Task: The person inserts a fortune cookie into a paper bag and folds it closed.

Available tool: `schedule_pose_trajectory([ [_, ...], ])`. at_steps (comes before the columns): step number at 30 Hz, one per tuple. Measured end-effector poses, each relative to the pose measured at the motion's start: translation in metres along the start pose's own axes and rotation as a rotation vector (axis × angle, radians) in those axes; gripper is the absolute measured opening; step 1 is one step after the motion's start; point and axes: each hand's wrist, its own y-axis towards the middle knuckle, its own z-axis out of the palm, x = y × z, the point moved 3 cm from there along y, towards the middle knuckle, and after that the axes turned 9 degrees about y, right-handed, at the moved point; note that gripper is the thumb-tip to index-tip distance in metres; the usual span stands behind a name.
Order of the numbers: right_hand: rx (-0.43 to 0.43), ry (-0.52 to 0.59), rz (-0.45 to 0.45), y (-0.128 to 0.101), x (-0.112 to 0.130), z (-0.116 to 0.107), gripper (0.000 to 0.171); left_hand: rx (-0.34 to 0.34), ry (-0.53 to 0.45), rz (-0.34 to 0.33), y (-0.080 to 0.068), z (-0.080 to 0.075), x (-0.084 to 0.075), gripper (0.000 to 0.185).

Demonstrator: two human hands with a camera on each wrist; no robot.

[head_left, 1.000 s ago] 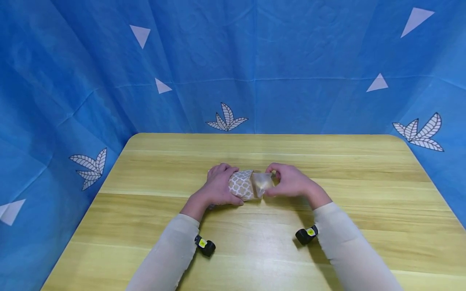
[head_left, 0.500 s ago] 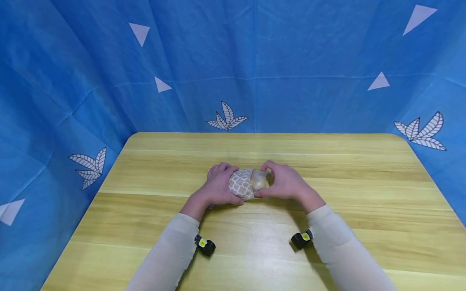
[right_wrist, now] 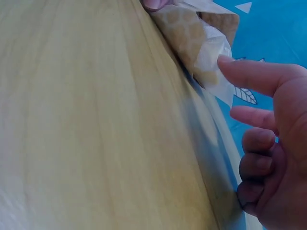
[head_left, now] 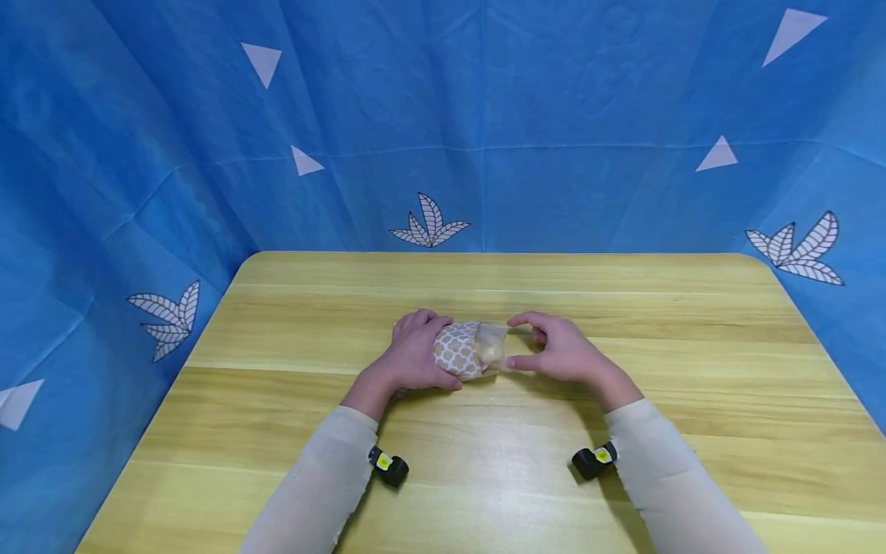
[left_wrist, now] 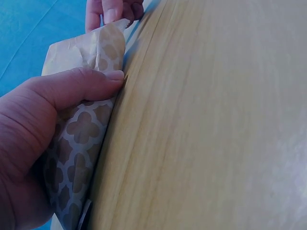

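A small paper bag (head_left: pixel 457 352) with a tan and white lattice pattern lies on its side on the wooden table (head_left: pixel 657 331). My left hand (head_left: pixel 414 355) grips its left part, thumb pressed on the front face (left_wrist: pixel 81 129). A translucent white liner (head_left: pixel 493 344) sticks out of the bag's right end. My right hand (head_left: pixel 557 350) sits just right of it, index finger and thumb spread on either side of that end. In the right wrist view one fingertip (right_wrist: pixel 226 61) touches the liner's edge (right_wrist: pixel 211 48); the other fingers curl loosely.
Blue cloth (head_left: pixel 443 115) printed with white triangles and leaves walls the table at the back and on both sides. A small black camera hangs under each wrist (head_left: pixel 389 466) (head_left: pixel 594 460). Bare tabletop lies all around the bag.
My right hand closed in over the liner end half a second ago. It has since drawn back a little to the right and opened its finger and thumb. The left hand has stayed put.
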Motion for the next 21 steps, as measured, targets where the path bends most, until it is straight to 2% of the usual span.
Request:
schedule_pose_trajectory([
  [3,0.011,-0.004,-0.012,-0.0002,0.0014,0.0013,0.061,0.001,0.0,-0.001,0.0001,0.0001,0.0004,0.107],
  [10,0.003,0.031,0.023,-0.0021,-0.0014,0.0009,0.063,0.001,0.003,-0.007,0.0011,0.0018,0.0003,0.107],
  [21,0.011,0.025,-0.065,0.0007,-0.0007,0.0022,0.059,-0.002,-0.001,-0.012,0.0002,0.0004,0.0,0.106],
])
